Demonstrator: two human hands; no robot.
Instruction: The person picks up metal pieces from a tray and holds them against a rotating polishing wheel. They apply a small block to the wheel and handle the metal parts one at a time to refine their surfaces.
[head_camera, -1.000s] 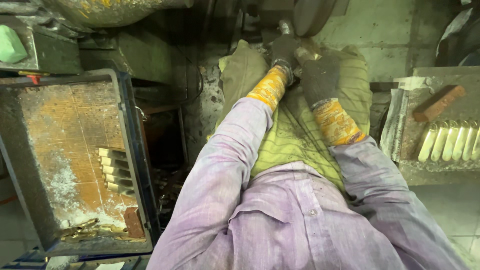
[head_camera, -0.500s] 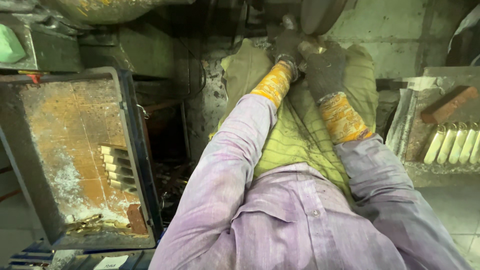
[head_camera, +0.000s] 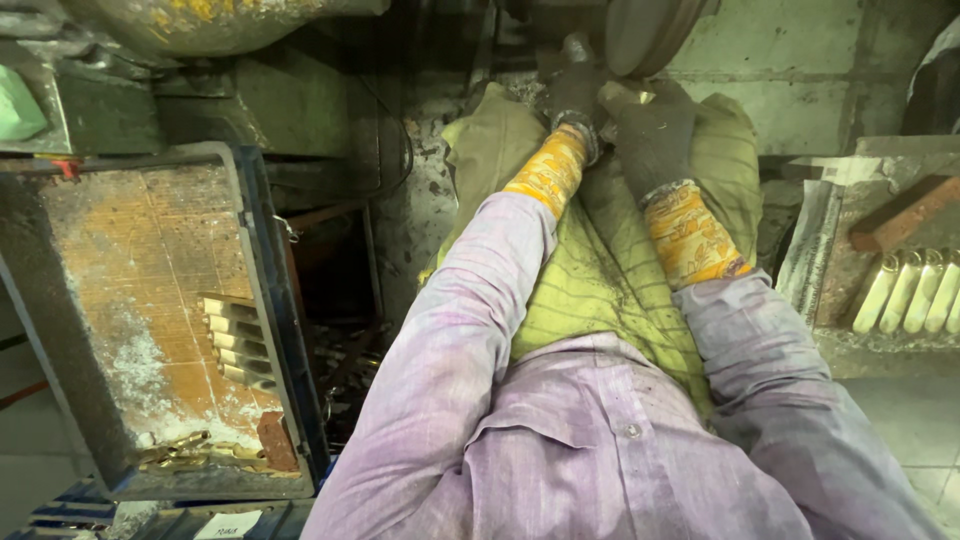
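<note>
Fingers of both hands are curled tight inside dark work gloves, meeting on a small pale brass-coloured piece (head_camera: 628, 95) that is pressed up against the rim of a grey grinding wheel (head_camera: 645, 30) at the top of the head view. Most of that piece is hidden by the gloves, so its shape cannot be told. The left hand (head_camera: 574, 95) grips from the left side, its wrist wrapped in a yellow patterned cuff (head_camera: 548, 170); the right hand (head_camera: 652, 125) closes over the piece from below and to the right, with a matching cuff at its wrist. Both forearms, in lilac shirt sleeves (head_camera: 470, 310), lie over a yellow-green cloth (head_camera: 600, 290) spread across the lap. On the left stands a blue-rimmed tray (head_camera: 275, 330) with a rusty, dusty floor, holding a short row of brass bars (head_camera: 235, 340) and some loose brass bits near its lower edge. On the right, a metal shelf (head_camera: 830, 260) carries a row of pale cylindrical pieces (head_camera: 915, 290) and a reddish-brown block (head_camera: 905, 212).
</note>
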